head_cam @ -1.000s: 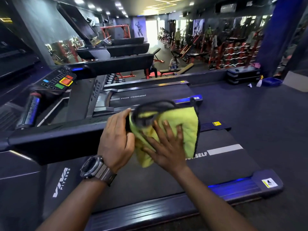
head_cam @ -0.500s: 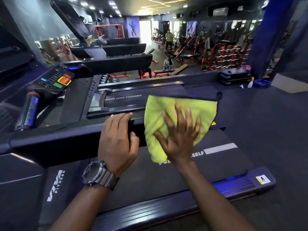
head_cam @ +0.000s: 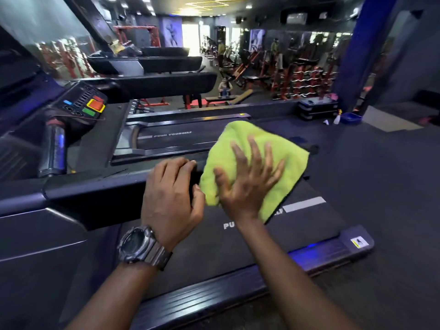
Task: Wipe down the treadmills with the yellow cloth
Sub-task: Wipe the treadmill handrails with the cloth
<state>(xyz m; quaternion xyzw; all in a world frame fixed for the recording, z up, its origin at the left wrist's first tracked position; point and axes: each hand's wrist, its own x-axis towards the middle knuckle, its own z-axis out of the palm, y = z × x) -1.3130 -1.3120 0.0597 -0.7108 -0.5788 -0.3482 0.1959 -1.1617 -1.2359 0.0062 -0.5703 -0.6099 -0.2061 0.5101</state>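
Note:
The yellow cloth [head_cam: 252, 148] is draped over the end of the near treadmill's black handrail [head_cam: 95, 196]. My right hand [head_cam: 247, 179] presses on the cloth with its fingers spread. My left hand [head_cam: 171, 198], a watch on its wrist, grips the handrail just left of the cloth, fingers curled over the top and thumb near the cloth's edge. Below the hands runs the near treadmill's belt [head_cam: 238, 253] with white lettering. The cloth hides the tip of the rail.
The console [head_cam: 83, 103] with red and green buttons sits at upper left. A second treadmill [head_cam: 171, 136] lies just beyond, more stand behind. A blue tub [head_cam: 350, 119] and a spray bottle [head_cam: 337, 119] stand on the floor at right. Red weight machines and people fill the far room.
The cloth has spread and slid right along the handrail end under my right hand, which has opened its fingers wider. My left hand keeps its grip on the rail.

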